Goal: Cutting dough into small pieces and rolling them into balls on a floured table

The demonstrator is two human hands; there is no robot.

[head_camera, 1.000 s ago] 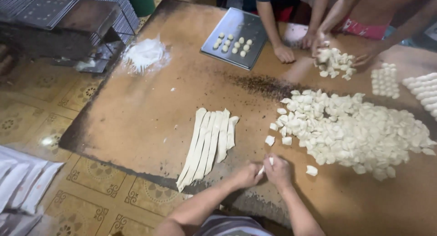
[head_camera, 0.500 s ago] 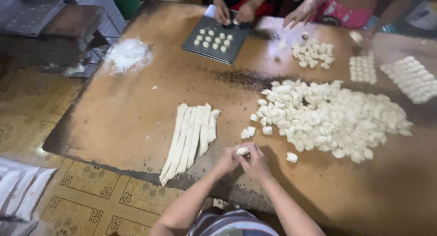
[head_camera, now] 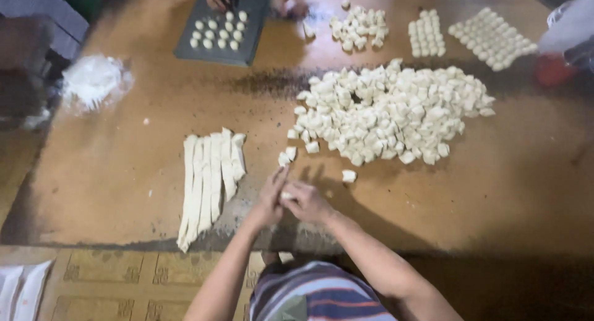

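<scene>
Hands (head_camera: 289, 200) still pressing dough piece (head_camera: 286, 196)

1. The left hand (head_camera: 270, 200) and right hand (head_camera: 307, 202) were pressed palm to palm around a small dough piece (head_camera: 286, 196); now the left hand stands up on its edge beside the right one.
2. The two hands have moved a little away from the loose piece (head_camera: 349, 175) on the board.
3. Other people's hands at the dark tray (head_camera: 213, 49) have pulled back to its far end.
</scene>
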